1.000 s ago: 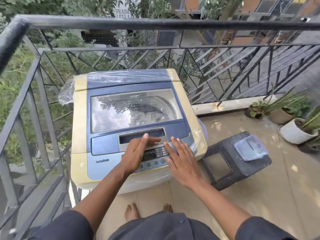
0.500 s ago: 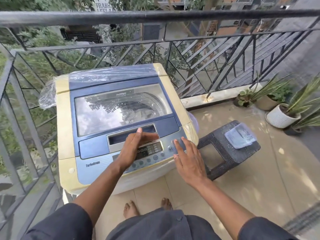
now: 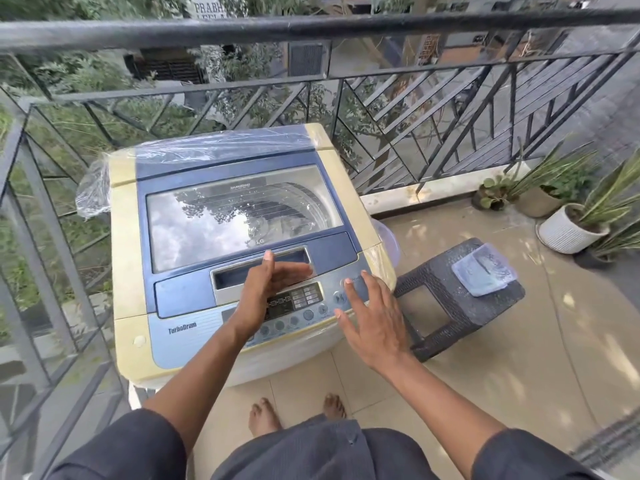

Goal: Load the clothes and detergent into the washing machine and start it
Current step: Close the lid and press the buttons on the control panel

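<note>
A cream and blue top-loading washing machine (image 3: pixel 128 258) stands on the balcony with its glass lid (image 3: pixel 242 213) closed. The lid reflects sky, so I cannot see what is in the drum. My left hand (image 3: pixel 266 292) hovers flat over the lid handle recess and the control panel (image 3: pixel 298 303), fingers together and holding nothing. My right hand (image 3: pixel 370 317) is spread open above the panel's right end, next to the round buttons. Whether either hand touches the machine is unclear.
A dark plastic stool (image 3: pixel 450 299) stands right of the machine with a clear plastic container (image 3: pixel 483 270) on its seat. Potted plants (image 3: pixel 571 223) line the far right. A black metal railing (image 3: pixel 311 29) encloses the balcony behind and left. My bare feet (image 3: pixel 298 410) are on the tiles.
My right hand has slid right along the panel toward the round buttons and spread its fingers. My left hand has stayed at the lid handle.
</note>
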`<state>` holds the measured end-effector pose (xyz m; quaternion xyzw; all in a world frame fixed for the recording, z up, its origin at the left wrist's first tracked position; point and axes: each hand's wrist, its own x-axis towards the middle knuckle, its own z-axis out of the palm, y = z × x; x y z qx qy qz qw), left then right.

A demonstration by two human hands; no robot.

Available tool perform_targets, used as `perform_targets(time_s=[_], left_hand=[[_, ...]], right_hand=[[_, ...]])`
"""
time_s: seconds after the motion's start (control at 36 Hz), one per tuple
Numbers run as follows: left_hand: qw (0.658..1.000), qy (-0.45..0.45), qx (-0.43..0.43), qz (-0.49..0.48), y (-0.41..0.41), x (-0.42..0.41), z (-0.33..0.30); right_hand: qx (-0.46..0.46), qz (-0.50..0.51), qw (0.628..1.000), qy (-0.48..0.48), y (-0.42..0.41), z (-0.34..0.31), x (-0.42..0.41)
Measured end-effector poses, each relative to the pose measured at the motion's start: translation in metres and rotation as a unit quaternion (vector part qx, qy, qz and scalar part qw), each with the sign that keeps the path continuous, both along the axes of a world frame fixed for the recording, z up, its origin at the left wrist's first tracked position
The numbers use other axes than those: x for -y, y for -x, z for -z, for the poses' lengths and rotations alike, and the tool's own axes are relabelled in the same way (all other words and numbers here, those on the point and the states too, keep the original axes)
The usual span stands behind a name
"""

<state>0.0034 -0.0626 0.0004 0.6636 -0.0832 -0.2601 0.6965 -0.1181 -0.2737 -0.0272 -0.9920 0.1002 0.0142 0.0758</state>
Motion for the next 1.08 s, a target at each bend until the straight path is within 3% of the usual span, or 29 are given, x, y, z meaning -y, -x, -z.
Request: perform_targets(time_s=[0.39, 1.08], left_hand=[[1.000, -0.008, 0.013, -0.019, 0.006, 0.005, -0.005], [1.000, -0.024, 0.008, 0.002, 0.003, 0.002, -0.011]], right_hand=[[-0.003, -0.008, 1.000, 0.019, -0.009, -0.004, 0.006], [0.019, -0.010, 0.999, -0.038, -0.001, -0.003, 0.008]])
